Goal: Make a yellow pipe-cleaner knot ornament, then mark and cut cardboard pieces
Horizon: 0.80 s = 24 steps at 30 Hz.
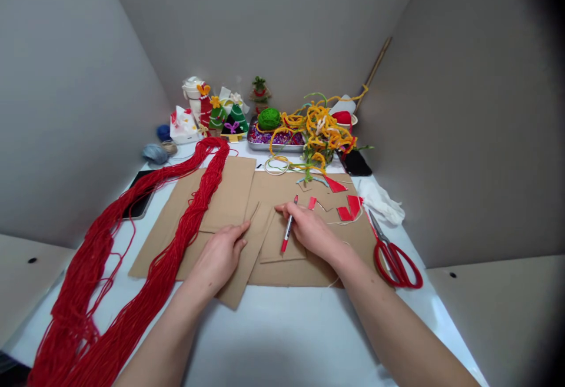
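Observation:
A narrow strip of brown cardboard [255, 250] lies at a slant between my hands, its near end reaching past the edge of the big cardboard sheet [176, 257]. My left hand [223, 252] is closed on the strip's left side, thumb and forefinger near its upper half. In my right hand [313, 231] is a red-and-white marker pen [288, 229], slanting down between the fingers. The right forefinger stretches to the strip's upper right corner. Beneath the pen rests a small cardboard piece [282, 257]. Another cardboard panel [236, 189] lies beyond my left hand.
A long red yarn skein [176, 251] runs down the left. Red-handled scissors [392, 257] lie at right, near red scraps [351, 207] and a white cloth [382, 201]. Behind stand a bead tray [276, 146], tangled orange yarn [324, 128], small tree ornaments [236, 117] and a phone [356, 163].

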Motion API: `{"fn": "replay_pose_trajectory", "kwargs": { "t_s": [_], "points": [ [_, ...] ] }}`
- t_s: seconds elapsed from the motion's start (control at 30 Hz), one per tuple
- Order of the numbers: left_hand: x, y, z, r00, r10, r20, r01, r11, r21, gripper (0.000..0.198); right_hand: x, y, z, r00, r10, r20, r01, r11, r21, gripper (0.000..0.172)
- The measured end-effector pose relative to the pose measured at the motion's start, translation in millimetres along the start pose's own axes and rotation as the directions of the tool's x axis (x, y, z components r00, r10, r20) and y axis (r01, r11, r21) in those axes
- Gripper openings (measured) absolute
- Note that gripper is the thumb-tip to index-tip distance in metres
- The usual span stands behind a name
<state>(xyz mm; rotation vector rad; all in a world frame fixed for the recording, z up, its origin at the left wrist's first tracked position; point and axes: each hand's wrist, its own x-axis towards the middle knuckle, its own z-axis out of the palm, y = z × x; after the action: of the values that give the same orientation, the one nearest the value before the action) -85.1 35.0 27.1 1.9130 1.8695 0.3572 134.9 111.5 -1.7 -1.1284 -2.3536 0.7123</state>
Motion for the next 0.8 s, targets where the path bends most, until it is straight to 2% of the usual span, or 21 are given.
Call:
{"fn": "replay_pose_trajectory", "kwargs": {
  "t_s": [0.47,0.8],
  "points": [
    [0.8,1.0,0.6,1.000,0.004,0.001,-0.004,1.000,0.023,0.043,-1.3,4.9,-0.3,0.993,0.077,-0.087,-0.060,0.981,0.183,0.018],
    [0.5,1.0,0.7,1.000,0.013,-0.010,-0.013,0.999,0.045,0.041,-1.6,3.7,0.0,0.999,0.018,-0.045,-0.011,0.989,0.145,0.020]
  ]
}}
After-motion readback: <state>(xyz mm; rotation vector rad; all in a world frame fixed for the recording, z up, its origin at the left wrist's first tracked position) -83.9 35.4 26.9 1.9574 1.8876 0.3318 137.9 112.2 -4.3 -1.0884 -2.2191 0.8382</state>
